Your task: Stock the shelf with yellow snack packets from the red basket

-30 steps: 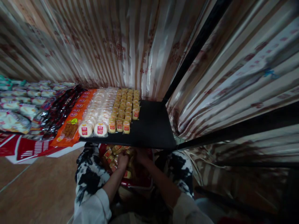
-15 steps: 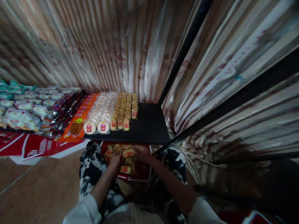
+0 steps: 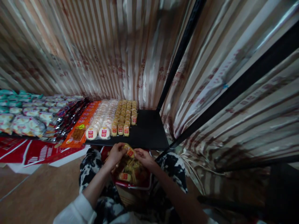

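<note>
Between my hands is a small yellow snack packet point(image 3: 130, 151) with a red label, tilted above a red basket point(image 3: 128, 185). My left hand point(image 3: 116, 154) pinches its left end, and the fingers of my right hand point(image 3: 144, 158) close on its right end. More yellow packets point(image 3: 125, 177) lie loose in the basket, partly hidden by my hands. Just beyond, on the black shelf point(image 3: 149, 129), similar yellow packets point(image 3: 126, 130) stand in rows with their red labels facing me.
Left of those rows are round white packaged cakes point(image 3: 104, 133), an orange snack bag point(image 3: 76, 133), dark shiny packets point(image 3: 67, 121) and white-and-green bags point(image 3: 26, 123). A black post point(image 3: 178, 59) and a diagonal bar point(image 3: 210, 112) stand at the right, before a striped curtain point(image 3: 112, 56).
My hands have lifted the yellow packet from low over the basket toward the shelf's front edge. It has turned from level to slanted. My view has shifted slightly.
</note>
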